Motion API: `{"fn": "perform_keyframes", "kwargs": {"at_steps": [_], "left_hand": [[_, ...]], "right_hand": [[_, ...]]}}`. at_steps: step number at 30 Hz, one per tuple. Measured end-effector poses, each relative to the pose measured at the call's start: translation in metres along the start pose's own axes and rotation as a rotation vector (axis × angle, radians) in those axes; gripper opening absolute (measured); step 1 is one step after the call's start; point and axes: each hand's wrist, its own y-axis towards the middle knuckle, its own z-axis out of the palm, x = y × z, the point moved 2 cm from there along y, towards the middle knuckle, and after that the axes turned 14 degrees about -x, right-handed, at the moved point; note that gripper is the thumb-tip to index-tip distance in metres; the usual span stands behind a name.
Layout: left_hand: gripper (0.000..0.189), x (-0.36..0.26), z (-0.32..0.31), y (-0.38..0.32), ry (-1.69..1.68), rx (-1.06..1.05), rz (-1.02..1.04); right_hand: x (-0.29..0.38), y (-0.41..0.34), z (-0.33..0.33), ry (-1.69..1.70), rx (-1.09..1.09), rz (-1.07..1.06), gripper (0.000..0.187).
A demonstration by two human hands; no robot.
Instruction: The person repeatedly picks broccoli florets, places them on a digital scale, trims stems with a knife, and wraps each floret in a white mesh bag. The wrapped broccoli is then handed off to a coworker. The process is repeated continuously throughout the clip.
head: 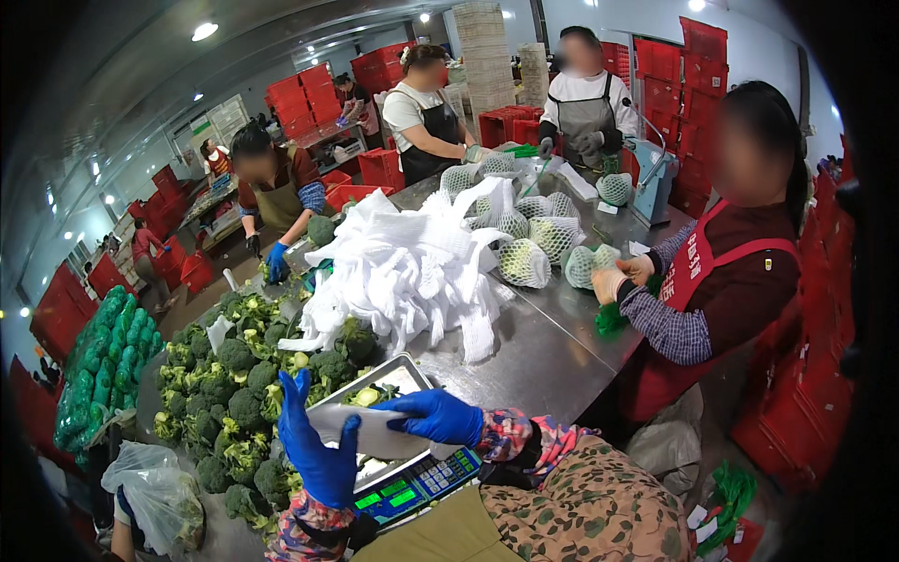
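In a blue glove, my right hand (432, 421) grips one end of a white foam net sleeve (379, 430). My left hand (319, 442), also gloved in blue, is spread at the sleeve's other end, with fingers pointing up and thumb apart; whether it grips the sleeve I cannot tell. Both hands are over a digital scale (414, 488) with a metal tray, where trimmed broccoli (366, 397) partly shows beneath them. A large heap of broccoli heads (235, 386) lies left of the scale. Beyond the scale is a pile of white foam sleeves (414, 260).
Netted broccoli heads (523, 262) lie across the steel table (541, 330). A co-worker at right handles one of them. Other people stand around the far side, near a blue bench device (653, 179). Red crates (793, 393) are stacked at right. A plastic bag (158, 492) is at lower left.
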Motion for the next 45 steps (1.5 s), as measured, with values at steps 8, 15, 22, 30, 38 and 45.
{"fn": "perform_keyframes", "kwargs": {"at_steps": [8, 15, 22, 30, 38, 45], "left_hand": [[0.073, 0.056, 0.011, -0.020, -0.318, 0.067, -0.367], [0.020, 0.099, -0.037, -0.014, -0.367, -0.300, -0.510], [0.011, 0.108, -0.023, -0.033, -0.310, -0.173, -0.848], [0.018, 0.043, 0.040, -0.041, -0.193, 0.075, -0.311], [0.016, 0.027, 0.065, -0.074, -0.241, 0.067, -0.129], [0.016, -0.004, 0.046, -0.085, -0.268, 0.048, -0.157]], "right_hand": [[-0.013, 0.001, -0.002, 0.030, 0.036, 0.102, 0.049], [-0.010, 0.004, -0.024, 0.075, 0.436, 0.142, 0.049], [-0.017, 0.034, -0.024, 0.701, 0.097, 0.224, 0.039], [-0.067, 0.017, 0.038, 0.498, 0.126, 0.096, 0.047], [-0.085, 0.017, 0.002, 0.282, -0.003, 0.392, 0.022], [-0.079, -0.022, -0.001, 0.156, -0.072, 0.268, 0.016]]}}
